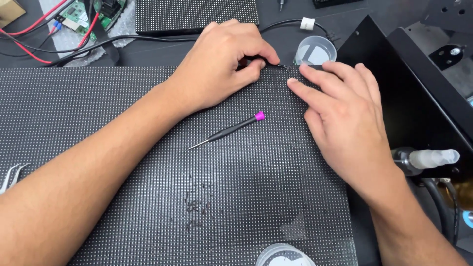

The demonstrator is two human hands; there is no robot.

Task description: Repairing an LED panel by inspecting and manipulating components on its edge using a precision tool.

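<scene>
Panel (148, 197), one large black board of tiny dots, covers most of the worktop (315, 19) and reaches its near edge. At the panel's far edge, toward the right corner, the left hand (221, 64) pinches a thin dark tool (268, 62) with its fingers (263, 51) closed narrowly around it, the tip touching the panel. Just beside it, the right hand (345, 118) lies flat on the panel, fingers spread narrowly and holding nothing, two fingertips pressing next to the tool's tip.

One small screwdriver (229, 130) with a pink cap lies loose on the middle of the panel, between the two forearms. A cluster of tiny dark bits (194, 207) sits nearer the near edge.

Two clear round cups show: one (315, 49) just past the panel's far edge, one (283, 256) at the near edge. One pair of tweezers (11, 176) pokes in at the left edge. A second dotted panel (197, 15) and one green circuit board (81, 17) with red and black wires lie at the far edge.
</scene>
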